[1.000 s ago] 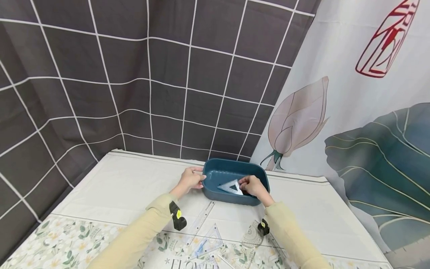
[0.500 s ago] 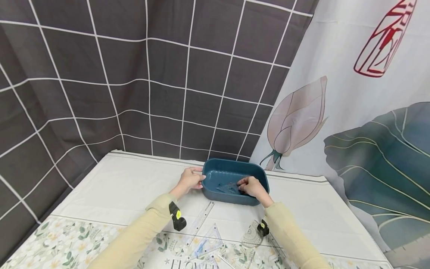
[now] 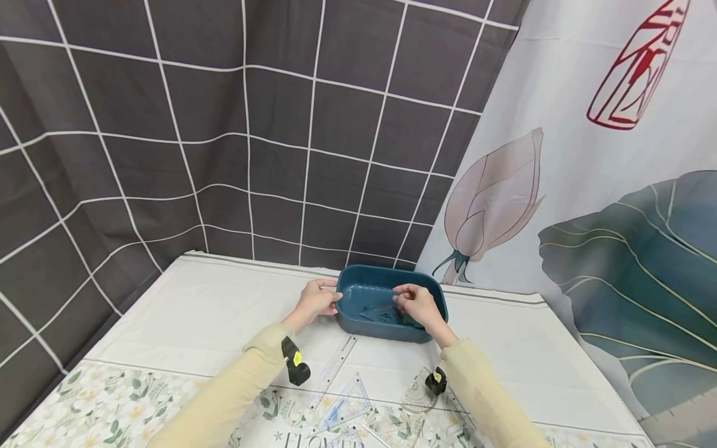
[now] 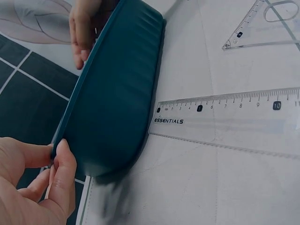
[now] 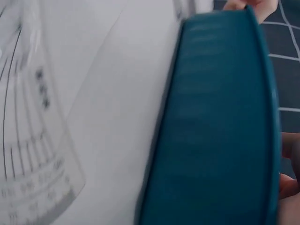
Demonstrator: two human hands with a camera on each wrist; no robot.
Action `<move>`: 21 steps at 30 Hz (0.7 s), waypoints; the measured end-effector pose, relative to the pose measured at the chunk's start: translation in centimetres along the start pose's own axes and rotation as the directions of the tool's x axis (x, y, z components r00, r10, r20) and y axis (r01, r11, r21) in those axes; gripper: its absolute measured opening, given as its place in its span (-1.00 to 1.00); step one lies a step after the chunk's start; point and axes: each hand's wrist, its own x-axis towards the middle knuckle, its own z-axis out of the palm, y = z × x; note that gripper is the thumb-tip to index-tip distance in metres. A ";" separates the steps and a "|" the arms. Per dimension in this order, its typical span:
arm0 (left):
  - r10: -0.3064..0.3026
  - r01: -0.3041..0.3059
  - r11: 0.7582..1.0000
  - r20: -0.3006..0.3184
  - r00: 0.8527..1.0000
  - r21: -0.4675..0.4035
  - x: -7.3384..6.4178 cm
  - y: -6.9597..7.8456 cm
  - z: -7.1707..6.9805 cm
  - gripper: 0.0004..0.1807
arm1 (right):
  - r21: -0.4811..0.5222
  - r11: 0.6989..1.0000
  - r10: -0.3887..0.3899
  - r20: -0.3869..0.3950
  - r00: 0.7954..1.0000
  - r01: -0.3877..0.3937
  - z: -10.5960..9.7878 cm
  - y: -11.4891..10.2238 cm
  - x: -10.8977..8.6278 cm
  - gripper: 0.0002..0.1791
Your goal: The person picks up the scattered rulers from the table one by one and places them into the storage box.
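A dark teal oblong box [image 3: 386,333] stands near the table's back edge. My left hand [image 3: 313,302] pinches its left rim between thumb and fingers, as the left wrist view shows on the box wall [image 4: 110,103]. Inside, on the floor of the box, lies a clear set square [image 3: 378,312], faint against the teal and partly covered by my right hand [image 3: 419,305]. That hand hovers over the box's right half, its fingers loosely bent with nothing seen between them. In the right wrist view the box wall hides most of it.
In front of the box lie a clear ruler [image 3: 336,367], a second set square [image 3: 353,401] and a clear protractor [image 3: 419,392]. More clear pieces lie near the front edge, partly under the right sleeve [image 3: 487,398]. A dark gridded curtain [image 3: 280,155] hangs behind the table.
My right hand has let go of the set square, which went from tilted and shiny to flat on the box floor. The hand has since risen slightly. My left hand keeps its place.
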 end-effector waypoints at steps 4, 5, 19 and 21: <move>0.008 -0.008 1.000 0.008 1.000 -0.004 0.0 0.0 0.0 -0.56 | 0.061 0.998 0.024 -0.001 1.000 -0.024 0.2 -1.0 -0.6 -0.71; 0.009 -0.009 1.000 0.010 1.000 -0.004 -0.1 -0.1 -0.1 -0.56 | 0.070 0.997 0.028 0.001 1.000 -0.028 0.2 -1.2 -0.8 -0.71; 0.016 -0.016 1.000 0.016 1.000 -0.013 0.0 -0.1 -0.2 -0.56 | 0.172 0.983 -0.086 0.107 0.991 0.067 1.0 -3.5 -4.4 -0.68; 0.016 -0.016 1.000 0.017 1.000 -0.015 0.0 -0.1 -0.2 -0.56 | 0.189 0.980 -0.095 0.134 0.986 0.068 1.1 -3.5 -4.9 -0.65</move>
